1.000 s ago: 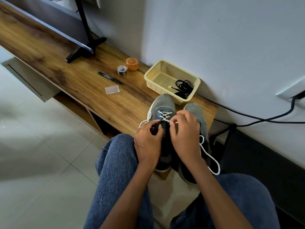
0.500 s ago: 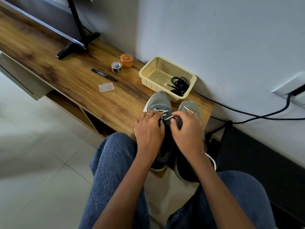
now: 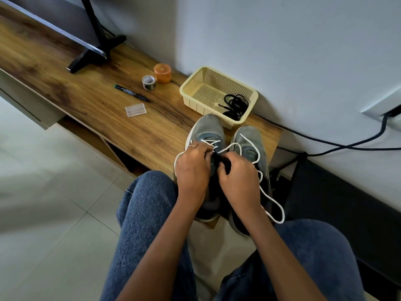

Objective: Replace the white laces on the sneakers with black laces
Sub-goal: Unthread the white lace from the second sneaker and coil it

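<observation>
One head-worn wide-angle view only, so nothing is shared with another; it looks forward and steeply down from above the seated person's lap; the knees in jeans [image 3: 147, 213] fill the 6 o'clock edge, close to the lens; the wooden bench [image 3: 91, 88] runs from 10 o'clock towards centre; the wall [image 3: 282, 40] fills 12 to 3 o'clock, farther off.
</observation>
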